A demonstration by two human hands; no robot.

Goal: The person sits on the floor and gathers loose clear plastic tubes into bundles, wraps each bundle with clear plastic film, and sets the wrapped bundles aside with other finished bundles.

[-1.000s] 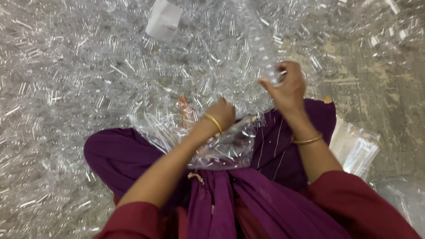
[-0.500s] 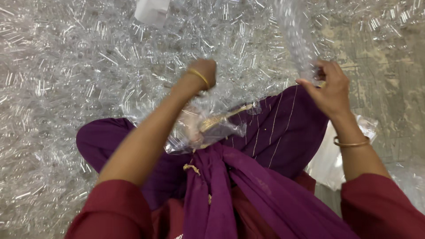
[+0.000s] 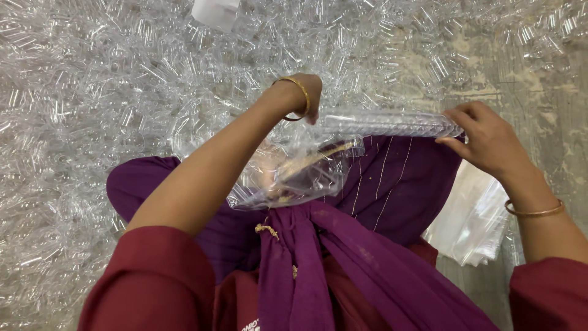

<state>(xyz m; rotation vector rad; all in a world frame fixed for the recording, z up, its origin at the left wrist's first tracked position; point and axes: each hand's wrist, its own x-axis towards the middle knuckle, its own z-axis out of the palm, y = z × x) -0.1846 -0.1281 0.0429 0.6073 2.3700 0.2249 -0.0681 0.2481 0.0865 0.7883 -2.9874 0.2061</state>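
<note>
Tube stack (image 3: 392,124): now lies level between my hands, no longer hanging upright from my right hand (image 3: 487,144).
Left hand (image 3: 304,98): has come up off the clear bag (image 3: 288,178) to grip the stack's left end.

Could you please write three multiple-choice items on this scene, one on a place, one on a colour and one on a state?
1. Where does the clear plastic bag lie?
A. on the lap
B. on a shelf
C. on a chair

2. What colour is the cloth over the lap?
A. green
B. purple
C. white

3. How is the stack of clear cups held?
A. upright in one hand
B. level between both hands
C. lying untouched

Key: 1 A, it rests on the cloth below the left hand. 2 B, it is plainly purple. 3 B, the right hand grips its other end.
</note>
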